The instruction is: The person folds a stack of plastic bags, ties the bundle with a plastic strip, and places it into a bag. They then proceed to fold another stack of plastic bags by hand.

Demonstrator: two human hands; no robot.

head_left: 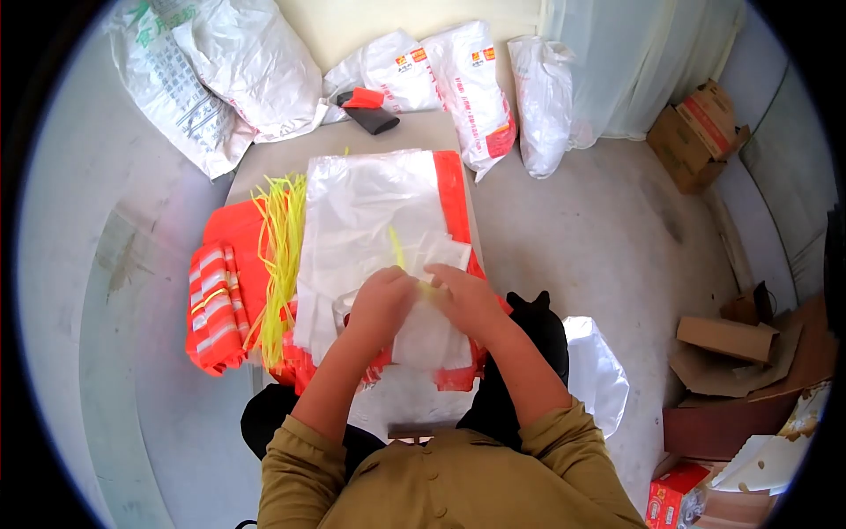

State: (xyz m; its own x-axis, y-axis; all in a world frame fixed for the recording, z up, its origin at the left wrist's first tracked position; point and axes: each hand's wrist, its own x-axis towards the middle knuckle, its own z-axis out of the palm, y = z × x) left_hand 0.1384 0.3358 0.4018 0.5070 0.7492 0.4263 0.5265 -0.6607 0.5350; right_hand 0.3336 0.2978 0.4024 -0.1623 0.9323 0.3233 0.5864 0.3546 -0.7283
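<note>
The left hand (385, 302) pinches a yellow strip (396, 247) over white plastic (359, 204) at frame centre — whether the right hand (462, 302) grips, I cannot tell — with yellow strands (280, 256) at centre-left, presumably laid close for easy reach.

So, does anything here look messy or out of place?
Nothing appears spilled. The untidiest spot is on the right of the picture, where cardboard boxes lie jumbled, some with flaps splayed. The yellow strips also look a bit unruly, fanning out loosely beside the translucent plastic.
</note>
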